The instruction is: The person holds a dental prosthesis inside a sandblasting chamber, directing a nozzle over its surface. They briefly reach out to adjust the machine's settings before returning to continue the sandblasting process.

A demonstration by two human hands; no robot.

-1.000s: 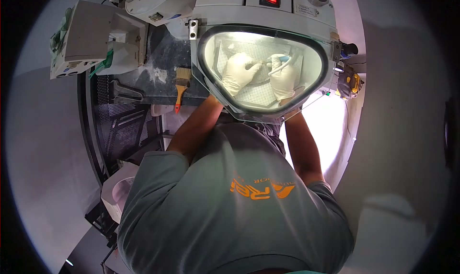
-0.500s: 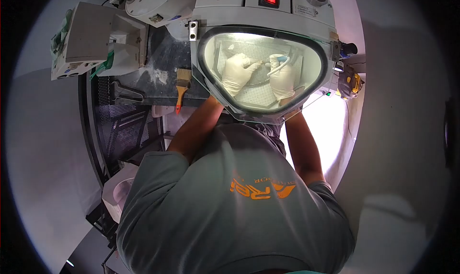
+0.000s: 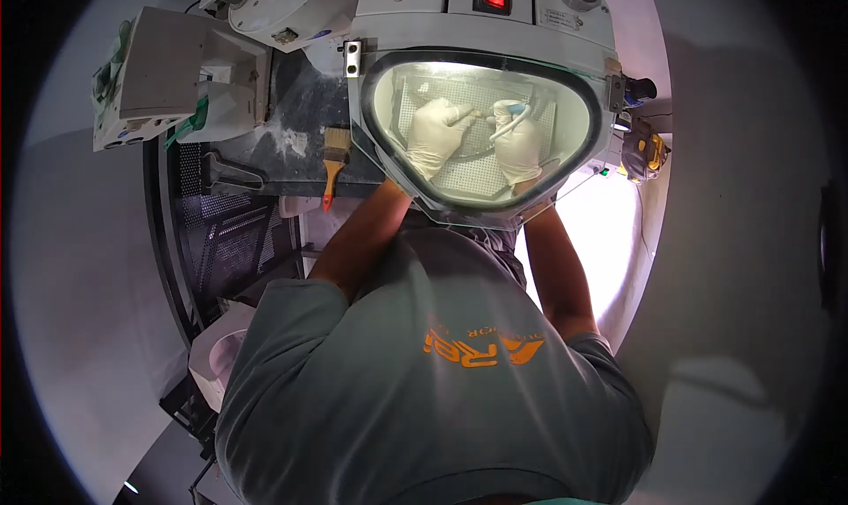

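Note:
Both hands wear white gloves and show through the window of a white cabinet [image 3: 468, 33]. On the left side of the window, my left hand [image 3: 436, 136] is closed, its fingertips pinching a tiny piece too small to name. Facing it, my right hand [image 3: 517, 143] is closed around a handpiece with a blue part and a white hose [image 3: 511, 124]. The handpiece's tip points at the left fingertips, with a small gap between. Beneath both hands lies a white perforated grid [image 3: 477, 177].
A brush [image 3: 335, 156] with a wooden handle lies on the dark bench [image 3: 305, 108] left of the cabinet. Further left stands a white machine [image 3: 168, 72] with green strips. A lit red switch [image 3: 493, 1] sits above the window. A yellow-black tool [image 3: 643, 154] hangs at right.
The view has shifted very slightly. Both hands keep nearly the same place and grip, with only small shifts of the fingers.

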